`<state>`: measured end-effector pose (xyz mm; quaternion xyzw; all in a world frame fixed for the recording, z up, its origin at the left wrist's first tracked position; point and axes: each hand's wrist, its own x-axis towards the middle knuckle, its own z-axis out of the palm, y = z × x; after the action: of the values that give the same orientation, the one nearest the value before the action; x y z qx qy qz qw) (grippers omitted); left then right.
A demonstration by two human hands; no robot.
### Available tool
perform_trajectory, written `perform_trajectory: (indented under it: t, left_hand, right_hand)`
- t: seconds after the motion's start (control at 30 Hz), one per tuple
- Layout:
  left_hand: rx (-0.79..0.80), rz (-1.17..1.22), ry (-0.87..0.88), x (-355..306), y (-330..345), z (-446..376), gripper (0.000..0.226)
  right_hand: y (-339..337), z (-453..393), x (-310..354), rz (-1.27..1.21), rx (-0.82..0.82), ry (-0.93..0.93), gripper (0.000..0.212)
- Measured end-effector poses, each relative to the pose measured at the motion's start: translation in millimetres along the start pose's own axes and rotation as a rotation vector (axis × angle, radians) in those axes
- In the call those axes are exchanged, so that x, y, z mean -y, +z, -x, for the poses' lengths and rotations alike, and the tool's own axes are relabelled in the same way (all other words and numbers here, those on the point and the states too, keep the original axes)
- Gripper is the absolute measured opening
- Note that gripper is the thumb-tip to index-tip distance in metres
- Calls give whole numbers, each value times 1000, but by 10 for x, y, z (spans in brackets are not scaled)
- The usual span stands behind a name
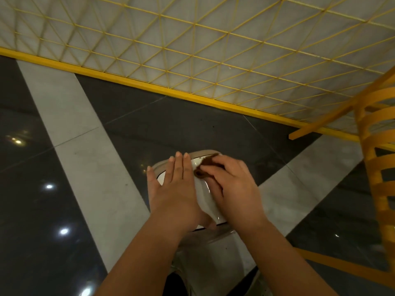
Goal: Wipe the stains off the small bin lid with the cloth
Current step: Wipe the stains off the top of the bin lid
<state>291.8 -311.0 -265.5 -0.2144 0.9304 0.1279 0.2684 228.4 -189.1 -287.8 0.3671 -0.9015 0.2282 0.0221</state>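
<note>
From the head view, the small bin lid [203, 195] is steadied on the floor [64, 167] by the flat left hand [175, 189], fingers released. A brown cloth [205, 165] is pinched by the right hand [230, 184] near the lid's far edge. Open floor surrounds it; a yellow fence [192, 60] stands well beyond.

Left hand [174, 184] is lying flat, fingers straight, pressing down on the small bin lid [203, 195]. Right hand [230, 184] is curling over a brown cloth [206, 165], pushing it against the lid's far edge. The white lid is sitting over dark and pale floor tiles [89, 159], a yellow mesh fence [213, 56] running behind.
</note>
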Motion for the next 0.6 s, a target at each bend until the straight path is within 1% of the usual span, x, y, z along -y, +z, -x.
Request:
perform_trajectory:
  t: [0.03,0.07,0.13,0.2,0.23,0.33,0.43,0.47,0.53,0.6]
  left_hand:
    - [2,2,2,4,4,-1,144]
    - [-1,11,1,11,11,-4,145]
    - [-13,24,0,18,27,-16,144]
    - [-22,14,3,13,32,-17,142]
    - [-25,8,2,9,26,-15,142]
    - [-21,9,-4,5,15,-11,144]
    - [-10,-12,1,-1,2,-5,143]
    - [-6,-18,1,-5,4,-10,142]
    - [-1,-18,-4,-4,14,-15,143]
    - [-3,4,-10,4,33,-22,145]
  right_hand:
    - [19,-93,-20,1,4,17,24]
    - [25,-165,-60,-30,11,74,22]
    - [22,-215,-155,-150,10,258,23]
    - [15,-105,-231,-201,30,406,27]
    - [2,-13,-239,-188,32,418,28]
    - [-36,196,-143,-131,5,265,29]
    - [22,52,-30,-52,35,20,31]
    - [45,-55,-7,-29,49,-32,31]
    - [80,-274,-4,-33,66,-36,29]
    - [102,-413,-44,-82,78,71,26]
